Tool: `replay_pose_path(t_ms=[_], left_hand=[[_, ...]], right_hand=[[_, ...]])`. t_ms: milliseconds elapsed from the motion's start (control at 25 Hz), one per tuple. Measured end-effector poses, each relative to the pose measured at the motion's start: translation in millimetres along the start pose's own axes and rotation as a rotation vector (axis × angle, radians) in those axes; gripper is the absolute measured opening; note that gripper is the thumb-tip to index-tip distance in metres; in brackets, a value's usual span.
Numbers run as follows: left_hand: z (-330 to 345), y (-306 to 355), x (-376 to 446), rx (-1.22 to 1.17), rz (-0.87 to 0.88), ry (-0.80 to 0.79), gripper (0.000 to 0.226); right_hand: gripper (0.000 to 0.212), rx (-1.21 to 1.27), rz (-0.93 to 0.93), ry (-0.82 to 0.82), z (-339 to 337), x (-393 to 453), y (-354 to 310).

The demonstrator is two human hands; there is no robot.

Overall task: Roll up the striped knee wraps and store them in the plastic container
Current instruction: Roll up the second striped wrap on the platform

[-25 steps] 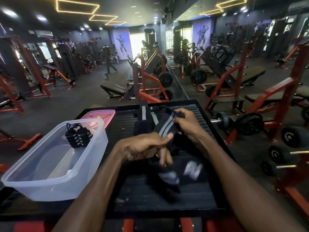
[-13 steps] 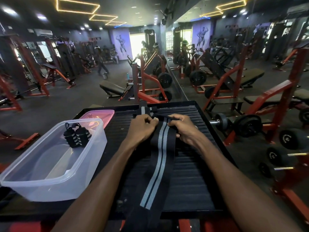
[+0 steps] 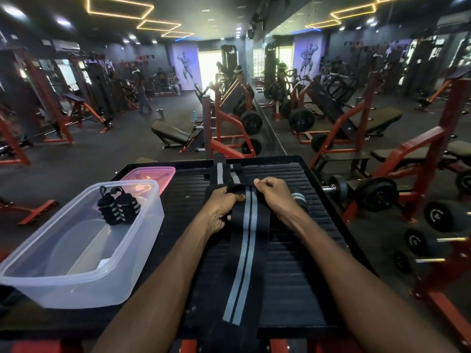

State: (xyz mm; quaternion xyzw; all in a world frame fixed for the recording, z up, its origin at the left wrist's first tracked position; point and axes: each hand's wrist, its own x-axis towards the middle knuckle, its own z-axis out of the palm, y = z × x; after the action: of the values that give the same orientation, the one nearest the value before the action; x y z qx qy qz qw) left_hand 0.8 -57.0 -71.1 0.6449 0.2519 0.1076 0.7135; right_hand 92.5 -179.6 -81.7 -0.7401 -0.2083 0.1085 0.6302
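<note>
A long black knee wrap (image 3: 244, 256) with grey stripes lies flat along the ribbed black platform (image 3: 300, 263), its near end hanging over the front edge. My left hand (image 3: 221, 207) and my right hand (image 3: 274, 197) both pinch its far end, which is folded over into the start of a roll. Another loose striped wrap (image 3: 220, 171) lies just beyond my hands. A rolled piece (image 3: 298, 198) peeks out behind my right wrist. The clear plastic container (image 3: 76, 273) stands at the left, holding two rolled striped wraps (image 3: 118, 208) in its far corner.
A pink lid (image 3: 150, 175) lies behind the container. Dumbbells (image 3: 377, 193) rest on a rack to the right of the platform. Red gym machines and benches fill the floor beyond, with a mirror wall ahead. A person stands far off at the left.
The wrap, bunched in my hands a second ago, now lies stretched flat toward me. Both hands have moved to its far end and folded it over.
</note>
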Motion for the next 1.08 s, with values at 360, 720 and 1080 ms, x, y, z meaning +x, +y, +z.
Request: replay_pose_path(t_ms=[360, 720, 1080], left_hand=[[-9.0, 6.4, 22.7, 0.089, 0.202, 0.069, 0.026], [-19.9, -5.3, 31.9, 0.105, 0.260, -0.032, 0.013], [-22.0, -8.1, 32.6, 0.165, 0.435, -0.008, 0.015]], right_hand=[[0.017, 0.014, -0.082, -0.063, 12.7, 17.9, -2.2], [0.007, 0.053, -0.168, -0.101, 3.6, 14.7, 4.2], [0.010, 0.045, -0.099, -0.167, 5.6, 15.3, 5.2]])
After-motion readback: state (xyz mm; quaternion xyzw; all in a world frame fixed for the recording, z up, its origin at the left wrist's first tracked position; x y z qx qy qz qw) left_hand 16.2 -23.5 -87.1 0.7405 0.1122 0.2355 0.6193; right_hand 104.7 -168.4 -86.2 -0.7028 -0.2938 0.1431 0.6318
